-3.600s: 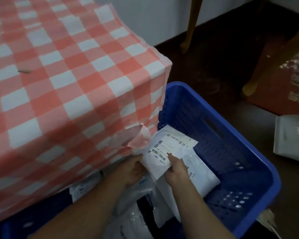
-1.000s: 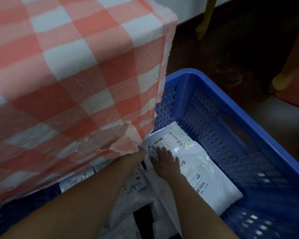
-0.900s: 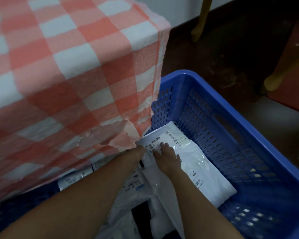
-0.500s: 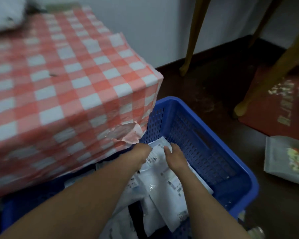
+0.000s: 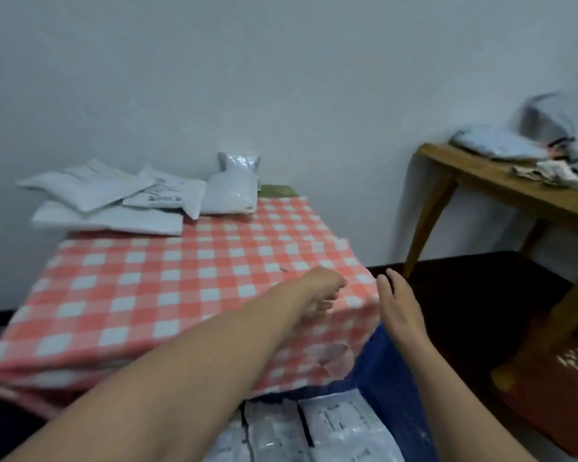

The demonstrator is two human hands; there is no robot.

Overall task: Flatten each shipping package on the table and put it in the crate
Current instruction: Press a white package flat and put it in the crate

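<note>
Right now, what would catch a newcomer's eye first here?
The red-and-white checked tablecloth fills the middle, with a heap of white plastic shipping packages at its far left corner. The empty left hand and right hand hover at its near right corner, above a blue plastic crate of flattened packages.

Table (image 5: 167,281) w/ red-white checked cloth. L hand (image 5: 321,291) and R hand (image 5: 397,308), both empty w/ fingers relaxed, hover over its near right corner. White shipping pkgs (image 5: 114,198) piled at its far left. Blue crate (image 5: 384,368) below its near edge, flat pkgs (image 5: 314,428) inside.
</note>
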